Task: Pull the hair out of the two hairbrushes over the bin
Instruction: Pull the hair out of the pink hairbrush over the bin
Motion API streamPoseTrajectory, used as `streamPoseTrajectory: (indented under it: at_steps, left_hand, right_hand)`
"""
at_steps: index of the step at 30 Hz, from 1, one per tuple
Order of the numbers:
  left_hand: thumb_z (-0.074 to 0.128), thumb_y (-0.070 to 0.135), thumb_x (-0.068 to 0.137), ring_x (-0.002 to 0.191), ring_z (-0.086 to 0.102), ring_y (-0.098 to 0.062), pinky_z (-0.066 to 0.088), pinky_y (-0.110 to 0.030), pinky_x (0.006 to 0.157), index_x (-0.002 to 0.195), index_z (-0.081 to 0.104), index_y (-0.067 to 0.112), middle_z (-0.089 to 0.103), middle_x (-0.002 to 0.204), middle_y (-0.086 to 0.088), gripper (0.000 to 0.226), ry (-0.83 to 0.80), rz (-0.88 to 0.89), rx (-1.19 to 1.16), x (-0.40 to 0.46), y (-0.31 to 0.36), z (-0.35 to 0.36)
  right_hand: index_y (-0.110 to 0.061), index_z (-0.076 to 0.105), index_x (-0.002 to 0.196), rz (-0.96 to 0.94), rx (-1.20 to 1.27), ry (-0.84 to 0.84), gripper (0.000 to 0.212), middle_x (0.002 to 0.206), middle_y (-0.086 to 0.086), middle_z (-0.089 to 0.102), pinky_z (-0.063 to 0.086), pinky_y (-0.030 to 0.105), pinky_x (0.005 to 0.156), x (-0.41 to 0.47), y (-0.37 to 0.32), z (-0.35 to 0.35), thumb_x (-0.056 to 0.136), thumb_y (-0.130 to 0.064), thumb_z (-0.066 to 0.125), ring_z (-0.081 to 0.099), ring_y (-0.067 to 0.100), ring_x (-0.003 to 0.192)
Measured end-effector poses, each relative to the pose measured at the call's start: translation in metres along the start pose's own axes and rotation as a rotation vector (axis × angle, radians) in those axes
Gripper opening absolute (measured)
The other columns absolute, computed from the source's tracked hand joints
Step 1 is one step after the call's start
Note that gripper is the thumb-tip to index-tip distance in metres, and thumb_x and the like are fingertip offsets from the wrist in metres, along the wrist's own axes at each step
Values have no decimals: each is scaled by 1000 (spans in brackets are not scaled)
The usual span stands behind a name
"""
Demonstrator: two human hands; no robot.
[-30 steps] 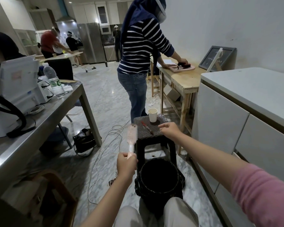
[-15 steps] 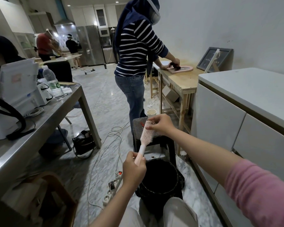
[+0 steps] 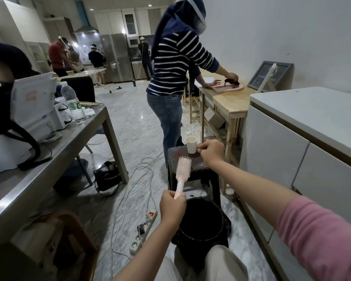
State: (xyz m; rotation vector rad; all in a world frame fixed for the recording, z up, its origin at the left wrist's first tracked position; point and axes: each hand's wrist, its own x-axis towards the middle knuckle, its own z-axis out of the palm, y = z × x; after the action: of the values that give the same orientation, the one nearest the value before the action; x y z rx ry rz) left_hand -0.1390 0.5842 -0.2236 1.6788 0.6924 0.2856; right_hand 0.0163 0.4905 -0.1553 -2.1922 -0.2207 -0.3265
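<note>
Holding the pink hairbrush [image 3: 183, 169] upright by its handle, the left hand [image 3: 172, 205] has its fingers wrapped round the lower end, bristles facing right, just above and behind the near rim of the black bin [image 3: 203, 224] on the floor. The right hand [image 3: 211, 152] is raised clear of the brush, beside the paper cup [image 3: 191, 145] on the dark stool [image 3: 193, 165], thumb and fingertips pinched together; whether a tuft of hair sits between them is too fine to tell. A red item [image 3: 179, 154] lies on the stool behind the brush head; it may be the second brush, but I cannot say.

The likely slip from here: the pinching hand is over the stool rather than the bin, so any loose strands let go now would probably land on the stool, near the cup, or on the floor. The brush head also stands behind the bin's opening, so hair shaken free could miss it.
</note>
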Motion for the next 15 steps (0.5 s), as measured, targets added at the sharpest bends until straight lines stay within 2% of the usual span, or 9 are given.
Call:
streamPoseTrajectory:
  at_steps: [4,6,8,11,15]
  left_hand:
    - [56,14,80,53,44,-21,30,-25,47,78,47,10,59,76,-14,9,4,-57,-9,7,-5,-3]
    - [52,8,80,47,40,-20,26,-24,46,74,51,6,52,67,-13,7,39,-136,-63,11,-5,-3]
    - [50,5,80,44,39,-19,25,-21,44,81,56,0,50,64,-11,7,94,-232,-112,18,-7,-6]
    - [50,5,82,44,41,-20,27,-20,42,92,56,-1,53,66,-11,13,136,-280,-135,24,-12,-12]
    - [51,7,83,43,40,-19,27,-19,41,89,58,-1,54,66,-11,12,155,-306,-155,28,-14,-17]
  right_hand:
    - [-4,77,92,122,79,47,13,96,10,75,44,22,78,5,6,-6,84,-8,69,67,21,96]
    - [-5,76,90,180,150,98,11,96,10,75,44,23,79,5,8,-8,84,-8,68,67,22,96]
    - [-5,76,90,241,211,128,10,96,11,74,45,24,79,6,11,-9,84,-8,68,67,22,96]
    - [-4,75,93,291,214,100,12,103,11,73,48,28,87,9,16,-9,86,-8,66,65,23,102]
    - [-4,73,98,369,155,-19,19,113,11,69,50,30,92,13,25,-1,84,-4,61,63,24,108]
